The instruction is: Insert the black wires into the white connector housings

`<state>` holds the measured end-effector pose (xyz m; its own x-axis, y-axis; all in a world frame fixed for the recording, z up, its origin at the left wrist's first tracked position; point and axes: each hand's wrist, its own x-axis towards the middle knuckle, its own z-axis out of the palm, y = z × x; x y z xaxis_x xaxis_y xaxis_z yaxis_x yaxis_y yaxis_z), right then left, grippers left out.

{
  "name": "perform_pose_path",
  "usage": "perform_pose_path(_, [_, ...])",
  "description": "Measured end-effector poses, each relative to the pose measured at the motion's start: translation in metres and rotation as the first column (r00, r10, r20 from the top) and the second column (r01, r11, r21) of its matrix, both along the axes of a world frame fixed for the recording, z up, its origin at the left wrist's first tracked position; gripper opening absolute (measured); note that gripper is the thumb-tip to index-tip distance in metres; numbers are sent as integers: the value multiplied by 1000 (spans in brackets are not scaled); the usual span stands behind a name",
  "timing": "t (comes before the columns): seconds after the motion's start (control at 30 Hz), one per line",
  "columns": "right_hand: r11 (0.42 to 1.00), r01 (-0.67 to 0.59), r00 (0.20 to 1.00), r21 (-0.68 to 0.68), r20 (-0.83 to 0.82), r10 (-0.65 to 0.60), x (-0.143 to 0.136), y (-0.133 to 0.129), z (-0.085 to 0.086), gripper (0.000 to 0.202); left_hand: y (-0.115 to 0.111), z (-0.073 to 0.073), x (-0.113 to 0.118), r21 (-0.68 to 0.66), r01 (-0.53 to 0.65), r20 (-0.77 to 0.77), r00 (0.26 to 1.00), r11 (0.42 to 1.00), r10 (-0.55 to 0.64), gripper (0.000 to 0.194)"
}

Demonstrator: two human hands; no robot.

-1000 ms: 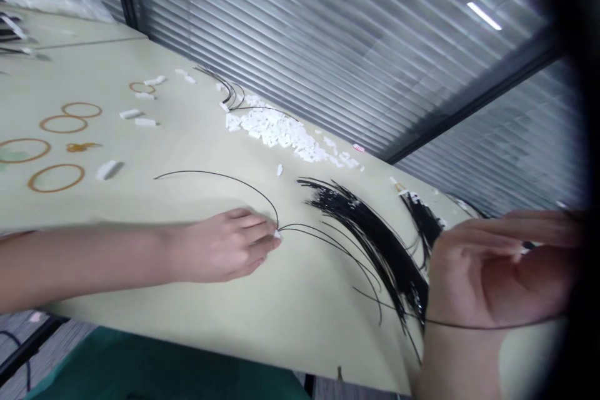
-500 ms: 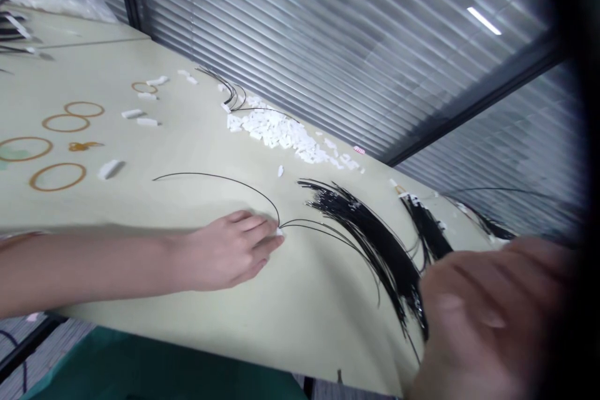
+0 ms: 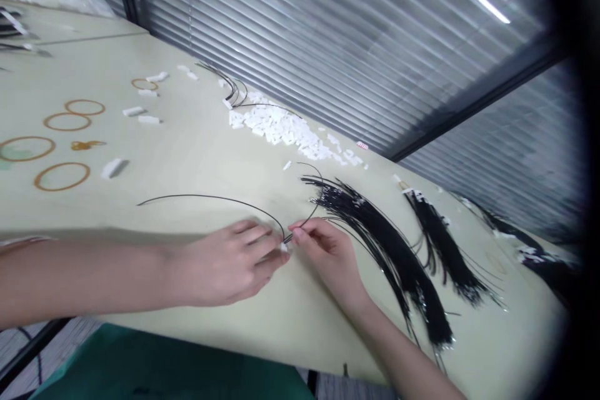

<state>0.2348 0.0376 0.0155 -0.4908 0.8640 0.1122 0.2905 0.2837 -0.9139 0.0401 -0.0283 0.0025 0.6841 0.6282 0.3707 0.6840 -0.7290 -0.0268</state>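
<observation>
Left hand (image 3: 225, 265): centre frame, fingers pinched on small white plastic connector (image 3: 284, 246).
Right hand (image 3: 328, 256): fingers closed on thin black wire (image 3: 309, 217) touching connector.

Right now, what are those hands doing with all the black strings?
A person's left hand presses a small white connector on the table, with thin black wires coming out of it. The right hand pinches one black wire right at that connector. A big bundle of black wires lies beside them, and a pile of white connectors sits farther back.
</observation>
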Motion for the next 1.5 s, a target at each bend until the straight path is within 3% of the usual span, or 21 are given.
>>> perform_pose_path(0.5, [988, 15, 988, 151, 151, -38, 5, 4, -6, 14, 0, 0, -3, 9, 3, -27, 1000, 1000, -3, 39])
perform_pose_path(1.33, [966, 29, 991, 255, 122, -62, 0, -1, -12, 14, 0, 0, -3, 35, 9, -29, 1000, 999, -8, 39])
perform_pose_path(1.43, [930, 31, 995, 366, 74, -62, 0, -4, -11, 9, 0, 1, -3, 31, 10, -35, 999, 999, -9, 39])
perform_pose_path(1.5, [855, 6, 999, 519, 24, -21, 4, -7, -8, 9, 0, 1, -3, 31, 11, -35, 999, 999, -10, 38])
